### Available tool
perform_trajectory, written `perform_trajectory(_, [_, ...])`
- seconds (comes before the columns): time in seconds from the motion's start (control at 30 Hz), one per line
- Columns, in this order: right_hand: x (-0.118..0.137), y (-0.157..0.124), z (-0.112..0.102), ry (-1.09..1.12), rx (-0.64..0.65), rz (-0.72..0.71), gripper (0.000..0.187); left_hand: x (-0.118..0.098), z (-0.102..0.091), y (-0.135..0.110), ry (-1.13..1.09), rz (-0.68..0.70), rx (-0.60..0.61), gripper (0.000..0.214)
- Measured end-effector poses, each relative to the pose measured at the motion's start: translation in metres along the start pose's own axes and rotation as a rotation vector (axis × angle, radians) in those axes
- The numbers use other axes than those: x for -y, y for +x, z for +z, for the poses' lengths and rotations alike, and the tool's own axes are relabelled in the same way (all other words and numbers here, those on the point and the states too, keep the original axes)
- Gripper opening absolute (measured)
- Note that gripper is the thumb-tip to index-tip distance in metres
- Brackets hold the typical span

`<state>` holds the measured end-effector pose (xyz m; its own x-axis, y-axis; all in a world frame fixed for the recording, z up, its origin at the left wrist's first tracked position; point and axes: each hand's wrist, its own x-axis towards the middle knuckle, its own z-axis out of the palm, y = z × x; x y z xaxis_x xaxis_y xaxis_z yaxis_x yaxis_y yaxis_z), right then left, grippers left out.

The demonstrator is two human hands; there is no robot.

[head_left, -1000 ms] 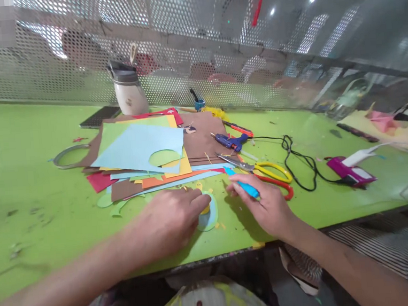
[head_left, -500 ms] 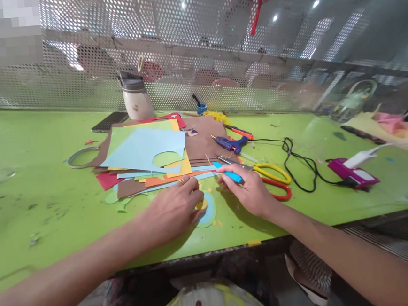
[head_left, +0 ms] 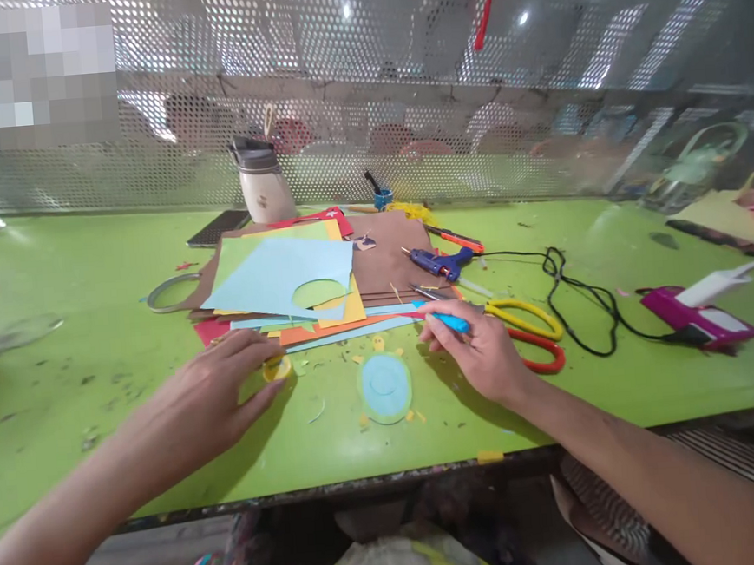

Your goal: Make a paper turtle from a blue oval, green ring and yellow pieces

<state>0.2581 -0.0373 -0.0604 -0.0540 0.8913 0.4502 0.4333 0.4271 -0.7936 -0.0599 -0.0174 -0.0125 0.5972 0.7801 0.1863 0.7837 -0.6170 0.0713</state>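
Note:
My left hand is at the left of the paper pile, thumb and fingers closed round a small yellow ring, possibly a roll of tape. Between my hands a paper turtle lies flat, with a light blue oval on green and small yellow head and feet. A curved line shows on the blue oval. My right hand grips a bright blue pen-like tool to the right of the turtle. Close beyond that hand are scissors with yellow and red handles.
Stacked coloured paper lies ahead, its top light blue sheet having an oval hole. A blue glue gun rests at the right, its black cord reaching a purple power strip. Behind stand a bottle and a perforated metal screen.
My left hand has moved left with the yellow ring, away from the turtle, which now shows whole. My right hand still holds the blue tool. The view has shifted slightly.

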Motion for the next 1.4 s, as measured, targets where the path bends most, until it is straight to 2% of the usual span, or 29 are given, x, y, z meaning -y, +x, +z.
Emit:
perform_trajectory(0.1, [0.001,-0.002,0.001,0.016,-0.021,-0.008,0.026,0.008,0.004,-0.010,0.049,-0.007,-0.088,0.031])
perform_trajectory(0.17, [0.000,-0.002,0.001,0.019,-0.046,-0.005,0.028,0.011,0.005,-0.013,0.070,-0.028,-0.102,0.031])
perform_trajectory(0.27, [-0.003,-0.003,0.001,0.006,-0.066,-0.004,0.030,0.016,0.008,-0.014,0.063,-0.094,-0.053,0.031])
perform_trajectory(0.43, [-0.005,-0.006,0.002,-0.081,-0.011,-0.035,0.025,0.025,0.011,-0.015,0.091,-0.240,0.126,0.035])
perform_trajectory(0.6, [-0.004,-0.008,0.005,-0.193,0.074,-0.076,0.019,0.018,0.003,-0.014,0.044,-0.284,0.133,0.031])
perform_trajectory(0.77, [-0.004,-0.008,0.009,-0.295,0.096,-0.125,0.018,0.012,-0.007,-0.015,-0.034,-0.339,0.094,0.029])
perform_trajectory(1.17, [-0.006,-0.007,0.007,-0.547,0.108,-0.286,0.018,0.009,-0.003,-0.022,-0.199,-0.196,0.070,0.038])
perform_trajectory(1.27, [0.005,0.009,0.002,-0.703,0.179,-0.372,0.022,0.011,-0.004,-0.020,-0.210,-0.170,0.073,0.039])
perform_trajectory(1.4, [0.021,0.042,0.008,-0.934,0.362,-0.490,0.024,0.016,-0.005,-0.018,-0.226,-0.164,0.029,0.044])
